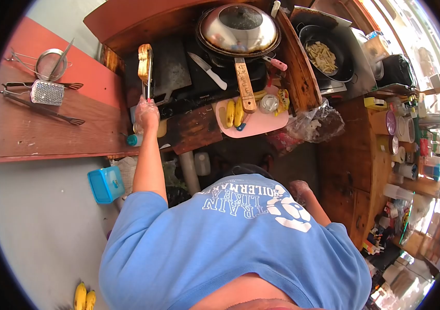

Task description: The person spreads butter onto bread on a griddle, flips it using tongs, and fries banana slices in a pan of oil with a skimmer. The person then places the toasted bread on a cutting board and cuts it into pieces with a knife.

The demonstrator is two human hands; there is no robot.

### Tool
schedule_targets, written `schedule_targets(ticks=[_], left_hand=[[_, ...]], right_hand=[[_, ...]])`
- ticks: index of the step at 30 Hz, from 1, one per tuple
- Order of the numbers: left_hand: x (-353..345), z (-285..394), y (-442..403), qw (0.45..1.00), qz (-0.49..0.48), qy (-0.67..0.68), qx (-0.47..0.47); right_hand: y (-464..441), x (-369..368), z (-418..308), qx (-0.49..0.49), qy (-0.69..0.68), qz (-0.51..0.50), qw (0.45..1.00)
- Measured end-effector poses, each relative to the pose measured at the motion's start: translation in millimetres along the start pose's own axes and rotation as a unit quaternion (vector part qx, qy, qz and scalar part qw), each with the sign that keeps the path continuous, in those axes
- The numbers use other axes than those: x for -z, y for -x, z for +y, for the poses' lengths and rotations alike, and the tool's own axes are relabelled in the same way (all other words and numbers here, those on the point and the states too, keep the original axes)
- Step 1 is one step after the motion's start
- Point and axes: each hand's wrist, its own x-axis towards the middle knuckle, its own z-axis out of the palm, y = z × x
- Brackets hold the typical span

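Observation:
My left hand (147,114), in a clear plastic glove, is closed around the lower end of metal tongs (150,85). Between the tips of the tongs is a browned slice of bread (144,62), held over the left part of a dark griddle (171,72). My right hand (298,187) hangs low beside my body, near the wooden cabinet; its fingers are too small and blurred to read. Right of the griddle lies a knife with a white handle (216,79).
A lidded pan (240,28) has its wooden handle over a pink board (253,129) with bananas (234,112) and a glass jar (268,104). Food fills part of a dark wok (346,59) at right. Utensils and a grater (47,93) hang left; a blue container (105,184) is below.

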Motion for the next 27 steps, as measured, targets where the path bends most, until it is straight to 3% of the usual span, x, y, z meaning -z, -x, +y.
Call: schedule_targets(ticks=[2,3,4,5,8,11,14,15,17,19,24,27], left_hand=[[0,2,0,1.000,0.016,0.002,-0.001],[3,5,1,1.000,0.002,0.012,0.012],[6,9,2,0.999,-0.011,0.022,0.025],[10,11,5,0.999,-0.010,0.021,0.025],[19,6,18,0.983,-0.030,0.178,0.045],[-13,-35,36,0.995,0.077,0.007,-0.067],[20,-15,67,0.991,-0.005,0.128,0.036],[34,-6,77,0.983,-0.039,0.160,0.082],[64,15,93,0.999,-0.028,0.015,0.009],[62,3,103,1.000,-0.014,-0.007,-0.026],[67,-2,105,0.998,-0.053,-0.009,0.025],[96,22,101,0.986,-0.129,0.022,0.102]], right_hand=[[29,23,-41,0.119,0.292,0.040,0.948],[25,21,-42,0.121,0.292,0.040,0.948],[20,19,-44,-0.065,-0.017,0.020,0.998],[16,18,-44,-0.244,-0.323,-0.004,0.914],[23,21,-53,-0.174,-0.224,0.016,0.959],[25,20,-57,-0.172,-0.231,0.025,0.957],[22,16,-56,-0.220,-0.331,0.024,0.917],[23,14,-56,-0.213,-0.313,0.020,0.925],[26,18,-60,-0.170,-0.204,0.008,0.964],[25,20,-59,-0.129,-0.098,-0.004,0.987],[-30,-23,28,-0.103,-0.116,-0.004,0.988],[5,8,-23,0.024,0.172,0.017,0.985]])
